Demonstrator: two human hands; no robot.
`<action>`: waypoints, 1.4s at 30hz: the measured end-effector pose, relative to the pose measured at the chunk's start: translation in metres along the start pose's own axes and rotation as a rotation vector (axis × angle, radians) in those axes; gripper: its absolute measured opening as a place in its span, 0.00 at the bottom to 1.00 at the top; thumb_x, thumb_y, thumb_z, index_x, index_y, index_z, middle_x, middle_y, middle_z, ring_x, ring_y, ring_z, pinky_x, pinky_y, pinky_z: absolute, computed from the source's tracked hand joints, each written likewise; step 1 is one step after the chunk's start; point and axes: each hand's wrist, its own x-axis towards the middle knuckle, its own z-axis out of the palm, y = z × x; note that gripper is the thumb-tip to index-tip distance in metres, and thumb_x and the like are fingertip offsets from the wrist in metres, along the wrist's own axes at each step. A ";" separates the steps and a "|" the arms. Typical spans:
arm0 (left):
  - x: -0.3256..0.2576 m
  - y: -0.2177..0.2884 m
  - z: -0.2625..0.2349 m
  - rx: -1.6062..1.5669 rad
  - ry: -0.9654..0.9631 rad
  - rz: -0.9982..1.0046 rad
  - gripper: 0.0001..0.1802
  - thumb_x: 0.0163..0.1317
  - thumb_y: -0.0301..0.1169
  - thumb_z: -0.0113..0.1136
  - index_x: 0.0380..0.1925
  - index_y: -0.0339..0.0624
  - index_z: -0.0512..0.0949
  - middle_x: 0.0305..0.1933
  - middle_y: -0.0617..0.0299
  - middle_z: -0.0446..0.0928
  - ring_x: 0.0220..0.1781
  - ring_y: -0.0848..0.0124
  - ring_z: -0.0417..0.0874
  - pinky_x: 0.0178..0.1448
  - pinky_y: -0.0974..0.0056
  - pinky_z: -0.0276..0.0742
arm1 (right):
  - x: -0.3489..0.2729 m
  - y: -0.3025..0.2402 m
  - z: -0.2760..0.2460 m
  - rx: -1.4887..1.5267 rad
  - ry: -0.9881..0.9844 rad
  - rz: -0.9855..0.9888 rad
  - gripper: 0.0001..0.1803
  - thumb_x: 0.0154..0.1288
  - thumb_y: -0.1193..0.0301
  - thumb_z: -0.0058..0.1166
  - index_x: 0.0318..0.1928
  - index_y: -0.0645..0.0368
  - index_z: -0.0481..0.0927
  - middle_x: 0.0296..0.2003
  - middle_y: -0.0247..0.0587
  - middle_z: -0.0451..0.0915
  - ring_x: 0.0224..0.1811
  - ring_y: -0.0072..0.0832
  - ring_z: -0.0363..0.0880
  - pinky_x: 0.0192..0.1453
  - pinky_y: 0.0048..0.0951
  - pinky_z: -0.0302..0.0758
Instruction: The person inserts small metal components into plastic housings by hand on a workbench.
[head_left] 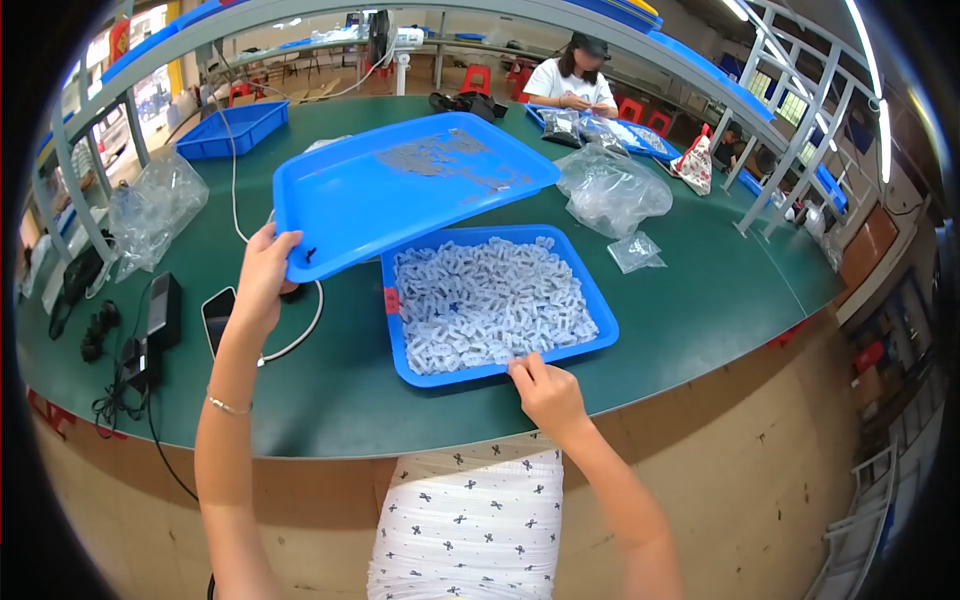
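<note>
The filled tray (450, 378), blue and packed with small whitish pieces (490, 310), lies flat on the green table (720, 290), with a red tag (391, 300) on its left wall. Above and beyond its left side, a second, shallower blue tray (340, 205) is raised and tilted, its floor bare apart from grey patches. The left hand (265, 265) is clamped on that tray's near left corner. The right hand (548, 395) is at the near rim of the filled tray, thumb and fingers drawn together; whether they pinch the rim, a piece or neither, I cannot tell. To the right of the filled tray and beyond it lie a small clear bag (635, 252) and a large clear bag (620, 195). To its left are a phone-like device (217, 318) and a black adapter (163, 305); far beyond it, a co-worker (565, 85) sits.
</note>
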 end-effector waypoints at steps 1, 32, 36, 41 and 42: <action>-0.010 0.001 0.000 0.000 0.041 0.013 0.22 0.59 0.31 0.51 0.53 0.34 0.66 0.25 0.69 0.72 0.18 0.83 0.69 0.18 0.76 0.62 | -0.005 0.000 -0.005 0.003 0.011 0.008 0.04 0.53 0.77 0.55 0.31 0.57 0.74 0.24 0.33 0.68 0.16 0.20 0.70 0.18 0.20 0.67; -0.022 -0.055 0.007 -0.160 0.143 0.094 0.23 0.61 0.32 0.53 0.54 0.34 0.66 0.43 0.65 0.73 0.39 0.81 0.74 0.43 0.75 0.71 | 0.036 0.207 0.084 0.685 -0.451 0.835 0.14 0.62 0.67 0.48 0.41 0.66 0.76 0.34 0.50 0.79 0.37 0.38 0.78 0.41 0.36 0.70; -0.024 -0.055 0.001 -0.194 0.154 0.096 0.22 0.61 0.32 0.52 0.54 0.34 0.66 0.42 0.65 0.74 0.39 0.80 0.74 0.44 0.74 0.71 | 0.095 0.186 0.121 0.651 -0.440 0.384 0.13 0.60 0.69 0.50 0.43 0.61 0.77 0.35 0.49 0.79 0.40 0.42 0.77 0.45 0.37 0.71; -0.024 -0.057 -0.002 -0.201 0.153 0.054 0.24 0.61 0.33 0.52 0.56 0.34 0.65 0.41 0.65 0.74 0.39 0.80 0.74 0.44 0.74 0.71 | 0.148 0.132 0.109 0.513 -0.074 -0.029 0.12 0.58 0.71 0.50 0.43 0.57 0.79 0.35 0.49 0.79 0.40 0.44 0.76 0.46 0.37 0.71; -0.022 -0.060 -0.003 -0.198 0.152 0.054 0.25 0.61 0.34 0.51 0.57 0.34 0.65 0.41 0.64 0.74 0.38 0.79 0.74 0.44 0.74 0.72 | 0.155 0.126 0.111 0.420 -0.080 -0.078 0.12 0.58 0.71 0.51 0.43 0.56 0.79 0.36 0.49 0.79 0.41 0.43 0.76 0.47 0.36 0.71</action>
